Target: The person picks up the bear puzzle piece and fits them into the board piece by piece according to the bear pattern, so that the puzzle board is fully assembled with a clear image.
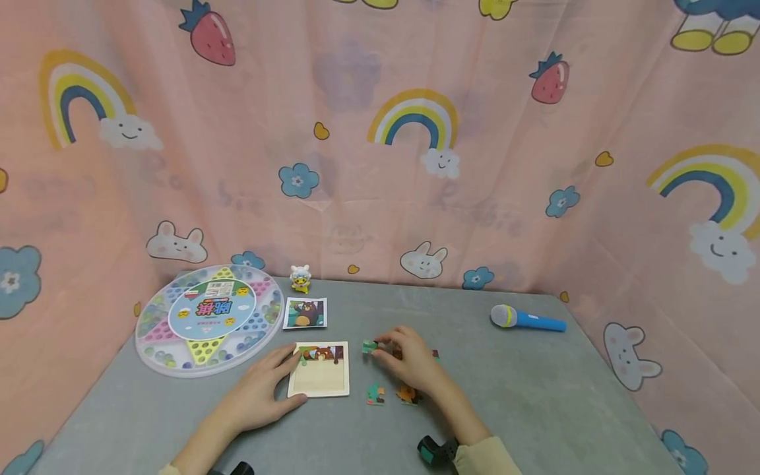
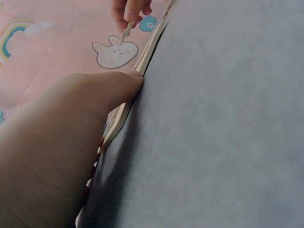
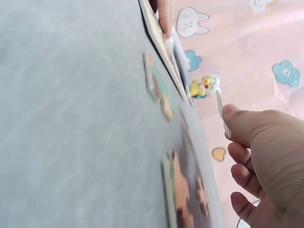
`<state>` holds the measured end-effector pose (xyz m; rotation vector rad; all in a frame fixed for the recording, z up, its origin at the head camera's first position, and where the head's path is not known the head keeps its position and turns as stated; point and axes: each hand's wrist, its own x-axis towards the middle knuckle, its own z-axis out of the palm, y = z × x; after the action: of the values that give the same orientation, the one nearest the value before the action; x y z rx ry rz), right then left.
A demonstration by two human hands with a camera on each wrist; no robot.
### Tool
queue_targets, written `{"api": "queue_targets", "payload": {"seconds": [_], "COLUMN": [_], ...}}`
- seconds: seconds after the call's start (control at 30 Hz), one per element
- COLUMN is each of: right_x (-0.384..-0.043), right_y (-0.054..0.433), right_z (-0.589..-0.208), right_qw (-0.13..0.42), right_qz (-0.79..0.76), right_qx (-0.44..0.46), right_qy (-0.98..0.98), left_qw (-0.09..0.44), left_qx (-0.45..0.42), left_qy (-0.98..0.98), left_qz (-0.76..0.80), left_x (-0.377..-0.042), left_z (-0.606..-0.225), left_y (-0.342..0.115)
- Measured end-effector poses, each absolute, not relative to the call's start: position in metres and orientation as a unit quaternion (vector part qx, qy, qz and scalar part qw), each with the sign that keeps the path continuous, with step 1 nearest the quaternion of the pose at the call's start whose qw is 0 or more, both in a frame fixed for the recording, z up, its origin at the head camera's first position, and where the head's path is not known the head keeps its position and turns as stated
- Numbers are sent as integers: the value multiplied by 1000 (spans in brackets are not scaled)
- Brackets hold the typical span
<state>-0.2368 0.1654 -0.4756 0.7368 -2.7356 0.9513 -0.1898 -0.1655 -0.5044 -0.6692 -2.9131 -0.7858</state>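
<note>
My left hand (image 1: 261, 389) holds a wooden jigsaw tray (image 1: 320, 380) at its left side, thumb along the near edge and fingers at the upper left. Across the tray's top lie fitted pieces with a brown bear's face (image 1: 323, 353). To the right, my right hand (image 1: 412, 359) pinches a small green puzzle piece (image 1: 369, 346) between thumb and fingers, above the table. The right wrist view shows that piece (image 3: 222, 114) edge-on. Loose on the table are a green piece (image 1: 375, 394) and an orange-brown piece (image 1: 407, 394); others lie partly hidden under the right hand.
Behind the tray lies a bear picture card (image 1: 305, 313), with a small figurine (image 1: 301, 278) farther back. A round Chinese checkers board (image 1: 148, 343) occupies the table's left. At the right lies a blue toy microphone (image 1: 537, 321). A pink printed curtain (image 1: 356, 218) hangs behind the table.
</note>
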Motion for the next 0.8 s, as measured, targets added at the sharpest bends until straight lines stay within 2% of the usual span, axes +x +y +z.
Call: {"api": "queue_targets", "payload": {"seconds": [0.57,0.8], "right_x": [-242,-234], "right_y": [114,90], "right_z": [-455,-460], "right_qw": [71,38], "right_qz": [295,314], "right_qx": [306,326], "right_qy": [-902,-891], "left_qw": [13,17], "left_qx": [-208,-213], "left_qy": [-946,-945], "left_qz": [-248,-246], "left_x": [-191,-189], "left_z": [-501,-501], "left_y": [-163,-164]}}
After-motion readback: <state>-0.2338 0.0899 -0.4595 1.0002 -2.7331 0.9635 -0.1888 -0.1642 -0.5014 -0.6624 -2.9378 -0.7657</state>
